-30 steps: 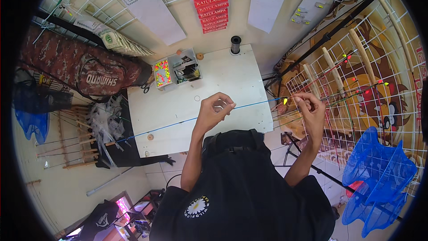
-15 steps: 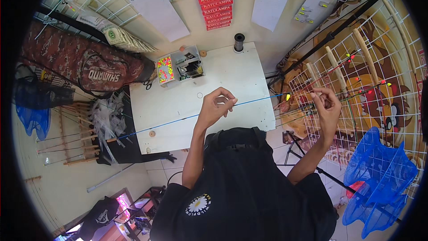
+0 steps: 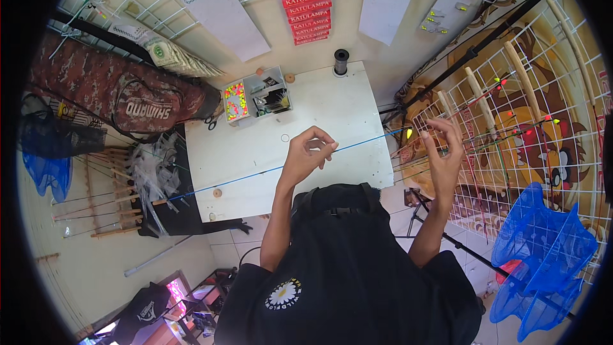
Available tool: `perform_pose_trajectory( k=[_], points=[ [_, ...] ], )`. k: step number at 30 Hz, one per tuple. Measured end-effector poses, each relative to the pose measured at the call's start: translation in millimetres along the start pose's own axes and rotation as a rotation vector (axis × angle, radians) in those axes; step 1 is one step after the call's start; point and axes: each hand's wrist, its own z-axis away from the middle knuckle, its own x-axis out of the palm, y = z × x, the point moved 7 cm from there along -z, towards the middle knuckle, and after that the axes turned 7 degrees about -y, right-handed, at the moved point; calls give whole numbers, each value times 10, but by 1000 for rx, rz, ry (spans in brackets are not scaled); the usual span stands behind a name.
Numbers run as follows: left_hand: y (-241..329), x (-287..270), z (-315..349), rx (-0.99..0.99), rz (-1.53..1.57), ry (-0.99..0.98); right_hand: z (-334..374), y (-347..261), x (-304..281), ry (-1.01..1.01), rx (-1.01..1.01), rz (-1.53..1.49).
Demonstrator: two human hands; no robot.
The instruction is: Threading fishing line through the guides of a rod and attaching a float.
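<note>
A thin blue fishing rod (image 3: 246, 174) slants across the white table, from the dark rack at the left up to the right. My left hand (image 3: 310, 152) is closed in a pinch round it, over the table's near part. Towards its thin right end, a small yellow-green float (image 3: 409, 133) shows beyond the table's edge. My right hand (image 3: 445, 150) is raised just right of that float, thumb and fingers curved and apart. Any fine line between these fingers is too thin to make out.
On the table (image 3: 319, 112) stand an open box of bright beads and packets (image 3: 258, 97), a dark line spool (image 3: 341, 63) and small round wooden pieces. Scissors (image 3: 211, 121) lie at its left edge. A wire grid with rods rises at the right, above blue nets (image 3: 543, 255).
My right hand has moved left, closer to the float, and its thumb and fingers have come apart. The left hand keeps its pinch on the rod in the same place.
</note>
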Motion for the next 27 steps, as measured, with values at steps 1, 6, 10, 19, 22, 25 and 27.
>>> perform_pose_trajectory(
  k=[1,6,10,19,22,25,27],
  points=[
    [7,5,2,-1,-1,-1,41,96,64,-33,147,-178],
    [-5,-7,4,2,11,-2,163,167,358,-108,388,-611],
    [-22,-10,4,18,14,-1,193,134,418,-109,373,-672],
    [-29,-2,14,10,22,-16,233,165,431,-38,407,-712],
    [-25,2,11,14,21,-16,250,197,469,-42,439,-787],
    [-18,11,15,14,23,-19,274,235,544,-37,479,-933],
    [-24,11,18,9,21,-19,281,238,585,-26,484,-1004]
  ],
)
